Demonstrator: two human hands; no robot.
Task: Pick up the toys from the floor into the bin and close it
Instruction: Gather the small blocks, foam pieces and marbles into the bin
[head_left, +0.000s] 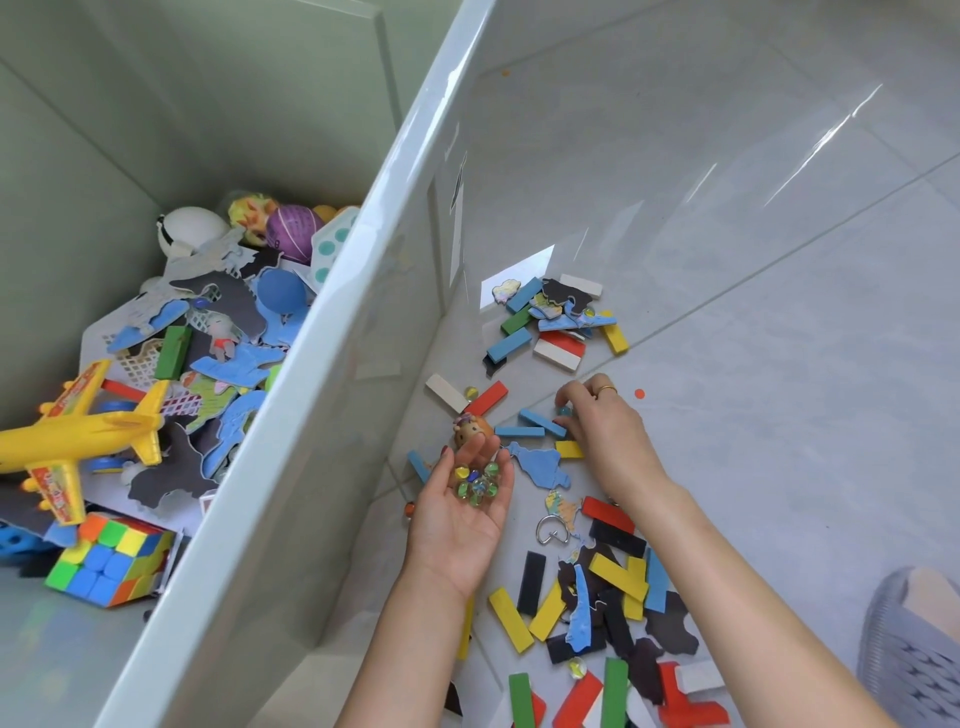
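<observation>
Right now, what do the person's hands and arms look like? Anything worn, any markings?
Both forearms are bare, no sleeves in view. The right hand wears a thin gold-coloured ring on one finger. The left hand shows dark red polish on a fingernail. No gloves, watch or bracelets visible.

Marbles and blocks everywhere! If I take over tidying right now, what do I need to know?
Left hand: palm up, cupping marbles.
Right hand: pinching a marble on the floor.
Bin: open; it already holds the plane, cube, balls and puzzle pieces.
Left: tip the marbles in, gather the blocks and puzzle pieces off the floor, close the bin.
</observation>
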